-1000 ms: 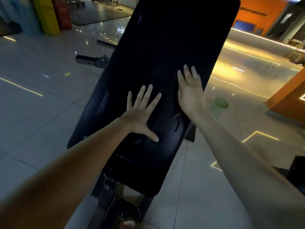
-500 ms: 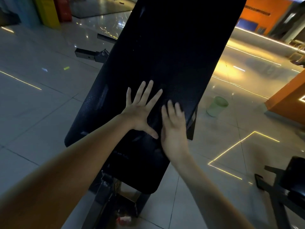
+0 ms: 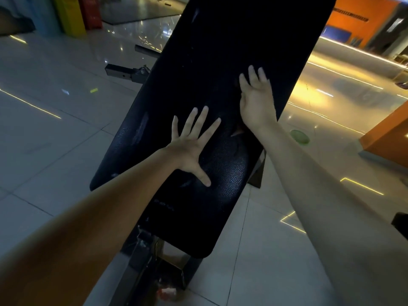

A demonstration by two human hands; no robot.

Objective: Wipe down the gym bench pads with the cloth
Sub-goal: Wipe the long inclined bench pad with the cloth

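"Head view and my spot by the wall agree: both arms reach onto the tilted black bench pad point(image 3: 220, 51)."

"Which one does the wiping?"

"I'd say the right hand point(image 3: 256, 100). It lies flat, high on the pad near the right edge, fingers straight and close together, curled round nothing. A brownish scrap peeks out below its wrist. I take that for the cloth point(image 3: 238, 131), pinned under the palm, but it's dark, so I can't swear to it."

"And the other?"

"The left hand point(image 3: 189, 149) is spread wide, palm down on the lower middle of the pad, gripping nothing. It looks like a brace. The pad slopes, and pressing there would steady it while the other arm pushes."

"Why flat, rather than bunching the cloth up?"

"A flat palm spreads pressure over more fabric, I'd guess, so each pass covers a wider strip."

"How much is left to do?"

"I can't tell. The pebbled surface shows a few scuffs and creases low down, and the top runs out of frame. The steel frame point(image 3: 154, 250) under it stands on the glossy tiled floor point(image 3: 55, 140)."
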